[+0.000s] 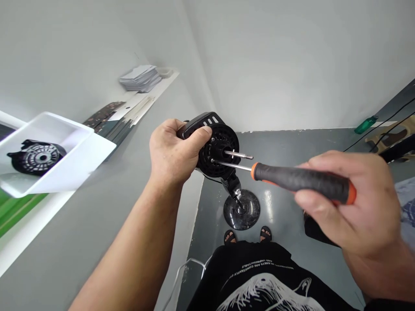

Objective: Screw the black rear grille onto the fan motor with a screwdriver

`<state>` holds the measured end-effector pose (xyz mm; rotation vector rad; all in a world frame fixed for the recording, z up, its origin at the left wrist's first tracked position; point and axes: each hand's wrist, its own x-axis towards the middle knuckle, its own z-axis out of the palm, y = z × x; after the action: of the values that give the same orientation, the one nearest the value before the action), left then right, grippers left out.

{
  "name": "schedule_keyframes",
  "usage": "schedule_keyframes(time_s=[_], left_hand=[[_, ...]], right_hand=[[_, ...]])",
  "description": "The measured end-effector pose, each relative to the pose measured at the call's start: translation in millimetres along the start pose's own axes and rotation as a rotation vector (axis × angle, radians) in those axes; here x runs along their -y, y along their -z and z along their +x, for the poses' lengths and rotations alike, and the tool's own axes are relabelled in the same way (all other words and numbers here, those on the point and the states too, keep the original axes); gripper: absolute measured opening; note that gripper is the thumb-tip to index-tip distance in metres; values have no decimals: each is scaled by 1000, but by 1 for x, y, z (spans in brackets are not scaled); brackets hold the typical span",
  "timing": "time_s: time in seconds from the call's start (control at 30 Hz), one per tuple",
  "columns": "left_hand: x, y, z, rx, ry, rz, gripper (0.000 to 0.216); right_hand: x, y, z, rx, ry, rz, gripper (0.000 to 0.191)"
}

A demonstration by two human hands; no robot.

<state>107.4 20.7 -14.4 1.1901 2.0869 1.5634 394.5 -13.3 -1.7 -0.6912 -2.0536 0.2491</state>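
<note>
**Fan motor housing being held up, screwdriver tip at its face**

The left hand [173, 155] is closing around the black motor housing [212, 144], thumb over the vented top edge, fingers wrapped behind and hidden. The housing is sitting mid-frame, raised well above the floor, its round slotted face turning right. A threaded metal shaft [239, 154] is sticking out of the face centre. The right hand [353, 203] is gripping the screwdriver [301, 181] by its black and orange handle, fingers curled shut around it; the thin blade is reaching left, tip touching the housing face just below the shaft.

Around: below the housing a short neck is running down to a round black base [242, 210], which seems to be hanging over the dark floor [282, 142], though contact is hard to judge. Sandalled feet [248, 235] are showing just near of the base. On the left, a white tray [61, 172] is resting on the counter [26, 224], holding another black round vented part [35, 156]. Farther along, a stack of grey cards [141, 78] is lying by the wall. Far right, a green-handled tool [365, 125] and black cables are lying on the floor.

Hard to see: the screw under the tip is too small to make out. The right hand is blocking something dark behind it. The right-edge items are getting cut off.
</note>
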Motion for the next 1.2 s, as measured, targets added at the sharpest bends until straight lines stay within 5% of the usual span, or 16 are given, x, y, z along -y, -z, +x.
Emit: schedule_keyframes(time_s=[0.1, 0.2, 0.33, 0.5, 0.67, 0.77, 0.87, 1.03, 1.2], left_hand=[[-1, 0, 0, 3, 4, 20, 32], [-2, -1, -1, 0, 9, 27, 30], [-2, -2, -1, -12, 2, 15, 29], [-1, -2, -2, 3, -1, 13, 28], [-2, -1, -3, 8, -2, 53, 29], [0, -1, -2, -7, -17, 37, 30], [2, -2, 0, -13, -24, 8, 31], [2, -3, 0, -20, -10, 25, 32], [2, -3, 0, -32, -17, -5, 32]], right_hand=[[-3, -3, -2, -75, -100, 75, 36], [-5, -3, -5, -14, -90, 179, 54], [-6, -2, -6, -20, -107, 45, 22], [-3, -1, -12, 28, -173, 138, 51], [-2, -4, -12, -58, -171, -6, 21], [-1, -3, -11, -63, -237, -1, 35], [-2, 0, -10, 23, -117, 45, 44], [-4, -3, -9, -86, -96, -114, 13], [-4, -3, -10, -3, -145, 12, 40]])
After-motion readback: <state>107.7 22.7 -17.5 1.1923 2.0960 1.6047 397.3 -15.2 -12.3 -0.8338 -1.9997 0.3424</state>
